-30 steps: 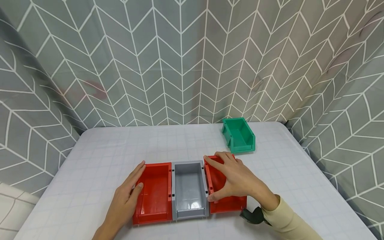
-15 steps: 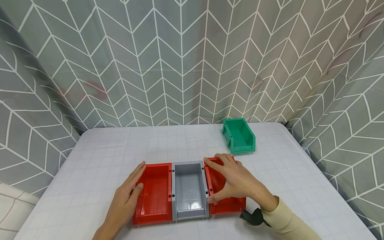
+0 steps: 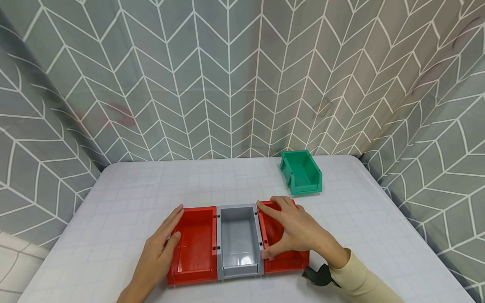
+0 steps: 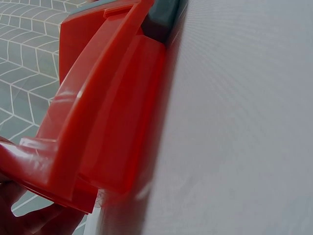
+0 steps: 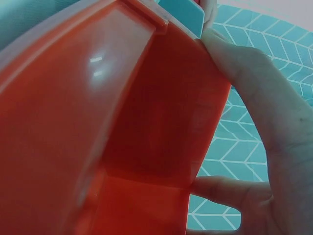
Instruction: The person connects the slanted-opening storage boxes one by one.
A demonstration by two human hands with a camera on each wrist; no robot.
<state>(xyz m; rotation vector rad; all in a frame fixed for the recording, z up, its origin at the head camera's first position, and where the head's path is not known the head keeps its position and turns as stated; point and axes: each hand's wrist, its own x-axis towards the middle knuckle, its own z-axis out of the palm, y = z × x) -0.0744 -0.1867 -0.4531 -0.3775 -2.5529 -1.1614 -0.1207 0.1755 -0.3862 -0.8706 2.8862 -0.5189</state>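
Observation:
Two red storage bins flank a grey storage bin (image 3: pixel 238 233) on the table, forming a row. My left hand (image 3: pixel 157 248) holds the outer wall of the left red bin (image 3: pixel 195 244), thumb at the rim and fingers along the outside. Over the right red bin (image 3: pixel 273 227) spreads my right hand (image 3: pixel 295 227), its thumb at the inner side wall and its fingers toward the back, gripping it. That bin stands slightly angled, its inner wall against the grey bin. In the right wrist view, thumb and fingers touch the edge of the red bin (image 5: pixel 161 122).
A green storage bin (image 3: pixel 303 172) stands at the back right of the white-covered table (image 3: pixel 125 198). A black strap-like piece (image 3: pixel 320 275) hangs by the right wrist. Patterned grey curtains (image 3: pixel 212 84) close off the back and sides.
The right red bin has shifted very slightly left toward the grey bin, with my right hand on it. My left hand and the left red bin look unmoved.

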